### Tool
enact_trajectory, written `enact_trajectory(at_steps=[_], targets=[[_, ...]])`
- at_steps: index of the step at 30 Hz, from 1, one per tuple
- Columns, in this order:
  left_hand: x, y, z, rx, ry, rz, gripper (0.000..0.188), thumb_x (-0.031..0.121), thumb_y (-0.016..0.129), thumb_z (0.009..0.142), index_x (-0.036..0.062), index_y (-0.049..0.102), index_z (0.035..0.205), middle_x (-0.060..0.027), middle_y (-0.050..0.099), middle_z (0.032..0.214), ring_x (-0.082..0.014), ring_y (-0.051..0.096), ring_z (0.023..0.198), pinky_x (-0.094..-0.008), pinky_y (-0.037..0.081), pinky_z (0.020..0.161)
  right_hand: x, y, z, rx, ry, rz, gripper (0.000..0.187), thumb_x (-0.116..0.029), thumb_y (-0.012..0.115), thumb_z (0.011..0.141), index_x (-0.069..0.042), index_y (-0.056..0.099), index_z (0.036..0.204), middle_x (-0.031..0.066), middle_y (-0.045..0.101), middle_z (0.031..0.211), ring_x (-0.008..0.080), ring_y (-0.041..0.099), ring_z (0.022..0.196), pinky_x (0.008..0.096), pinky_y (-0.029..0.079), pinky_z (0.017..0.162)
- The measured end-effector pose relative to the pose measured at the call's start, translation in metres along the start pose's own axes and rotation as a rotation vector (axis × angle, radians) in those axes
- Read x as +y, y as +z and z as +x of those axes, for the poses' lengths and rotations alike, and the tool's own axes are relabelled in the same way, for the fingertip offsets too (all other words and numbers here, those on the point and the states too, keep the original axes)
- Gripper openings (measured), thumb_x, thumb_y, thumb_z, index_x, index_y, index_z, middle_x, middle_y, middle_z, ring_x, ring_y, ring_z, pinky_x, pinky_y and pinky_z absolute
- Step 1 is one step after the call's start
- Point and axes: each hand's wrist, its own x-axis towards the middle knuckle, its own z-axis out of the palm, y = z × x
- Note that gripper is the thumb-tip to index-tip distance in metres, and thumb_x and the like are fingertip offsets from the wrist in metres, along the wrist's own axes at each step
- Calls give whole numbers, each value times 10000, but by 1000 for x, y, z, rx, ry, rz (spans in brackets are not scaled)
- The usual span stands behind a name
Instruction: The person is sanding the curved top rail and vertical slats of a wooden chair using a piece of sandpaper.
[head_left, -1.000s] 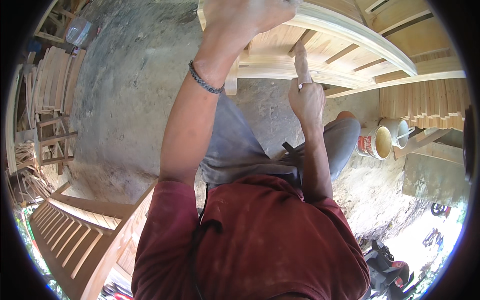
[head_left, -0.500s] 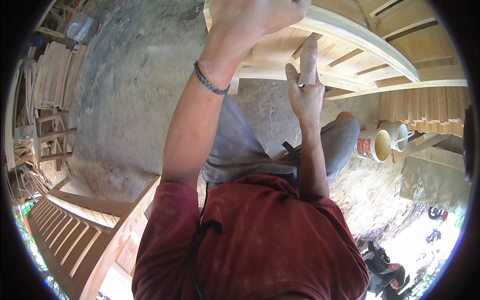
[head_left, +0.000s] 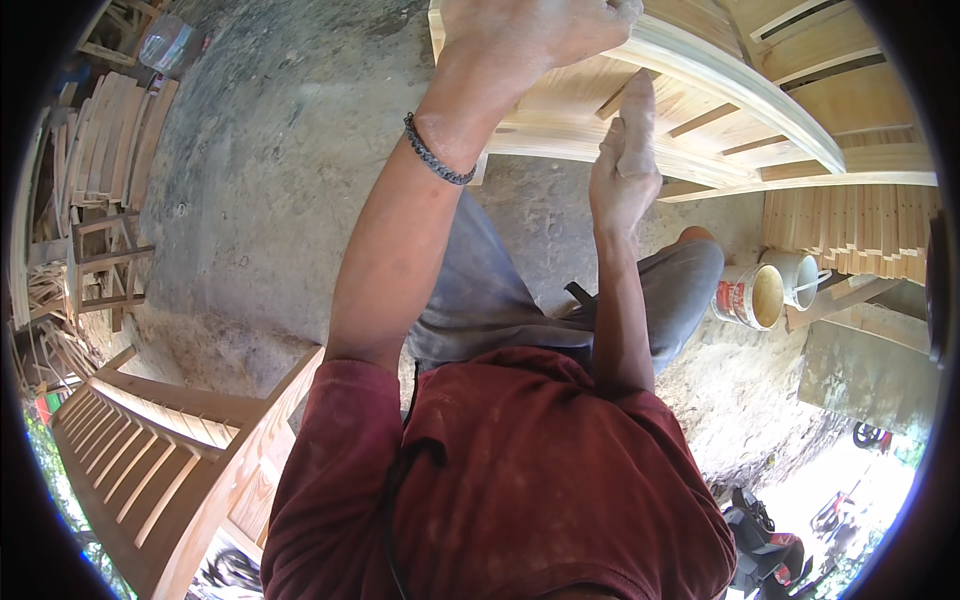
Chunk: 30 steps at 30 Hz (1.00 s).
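Note:
At the top edge, my left hand (head_left: pixel 540 35) bends over the pale wooden furniture frame (head_left: pixel 720 85), its knuckles curled against the curved rail. The picture's edge cuts off part of these fingers. Below that rail is my dusty right hand (head_left: pixel 622 195), thumb pressed against the long fingers, which point up toward the slats. Pinched along those fingers is a folded tan piece that looks like sandpaper (head_left: pixel 638 125); its outline is hard to separate from the dusty skin. The frame has a curved rail, a straight lower rail and spaced slats.
Two buckets (head_left: pixel 752 297) stand at the right, below stacked wooden strips (head_left: pixel 850 225). A slatted wooden piece (head_left: pixel 150 455) leans at lower left. Wood offcuts (head_left: pixel 115 140) pile up at far left, near a clear plastic bottle (head_left: pixel 168 48). My bent legs (head_left: pixel 470 290) are beneath my arms.
My right hand has turned, bringing the thumb up against the fingers, and moved slightly right. The folded piece's straight lower edge no longer shows. My left hand has shifted slightly right.

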Motion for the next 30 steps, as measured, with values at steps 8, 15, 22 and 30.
enact_trajectory(at_steps=[8,15,22,30], targets=[[0,3,2,-1,12,21,417,383,594,911,-4,747,900,-275,707,820,-437,722,797,-518,590,729,6,-6,6,-646,230,-433,494,-330,511,1004,-159,536,1466,234,735,865,447,719,813,531,566,765],[-8,15,2,149,87,65,399,381,615,895,4,738,853,-276,703,812,-430,718,800,-511,591,747,3,-5,11,-676,261,-410,592,-459,386,1053,-152,367,1559,286,720,862,490,708,857,583,542,818],[-15,19,1,222,135,74,394,385,631,880,11,719,790,-254,704,787,-409,721,785,-500,592,739,2,-15,6,-757,230,-469,610,-478,368,1064,-107,357,1549,281,717,831,469,716,836,558,565,760],[-7,10,4,221,134,109,381,385,625,890,27,719,802,-242,704,763,-400,720,749,-517,583,693,8,-13,-4,-694,162,-455,602,-423,391,1060,-68,346,1544,264,728,857,446,716,732,547,568,646]])
